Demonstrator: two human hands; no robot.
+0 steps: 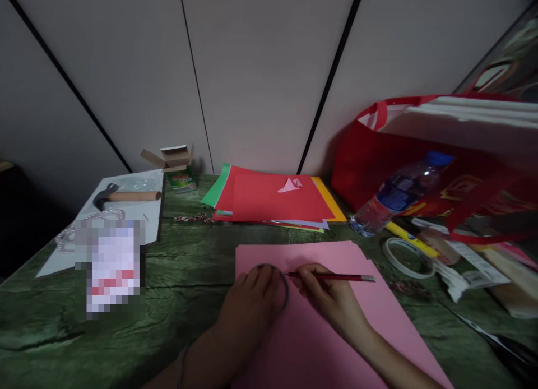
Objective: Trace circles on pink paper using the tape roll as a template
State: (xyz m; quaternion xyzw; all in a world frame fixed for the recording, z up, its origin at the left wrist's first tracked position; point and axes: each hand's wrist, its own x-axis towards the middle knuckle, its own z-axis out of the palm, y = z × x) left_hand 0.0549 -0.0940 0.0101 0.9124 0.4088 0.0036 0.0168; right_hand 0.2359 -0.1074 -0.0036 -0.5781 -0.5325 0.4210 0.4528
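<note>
Right fingers (315, 269) pinch pencil (347, 277); left (254, 279) press apparent ring (287, 292).

From my end I see a pale grey wall (260, 69) rising straight behind the table's far edge. Dark seams (194, 78) split it into panels, two thick and one thin, all slanting in my view. The table (189, 260) has a green wood-grain top with black cracks, one running near its left edge. Past that edge I get only deep shadow (21, 226). The light reaches me dim, and the wall darkens low down toward the table's far right corner.
</note>
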